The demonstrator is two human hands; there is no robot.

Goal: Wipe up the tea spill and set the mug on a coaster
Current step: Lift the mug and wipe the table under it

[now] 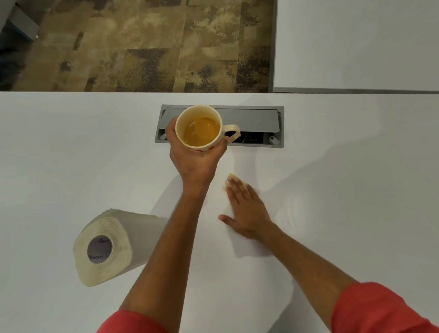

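Observation:
My left hand (193, 162) grips a cream mug (202, 111) from the side and holds it lifted above the white table (64, 159), over the left end of a grey cable box. The mug is upright with amber tea in it, its handle pointing right. My right hand (247, 212) lies flat, fingers extended, pressing a white paper towel sheet (230, 177) onto the table just right of my left forearm. The sheet's far tip is stained yellow with tea. Most of the sheet blends into the tabletop.
A paper towel roll (104, 245) lies on its side at the near left. The grey cable box (251, 118) is sunk into the table near its far edge, lid partly raised. A second white table (358, 37) stands at the far right; brown carpet (147, 44) lies beyond.

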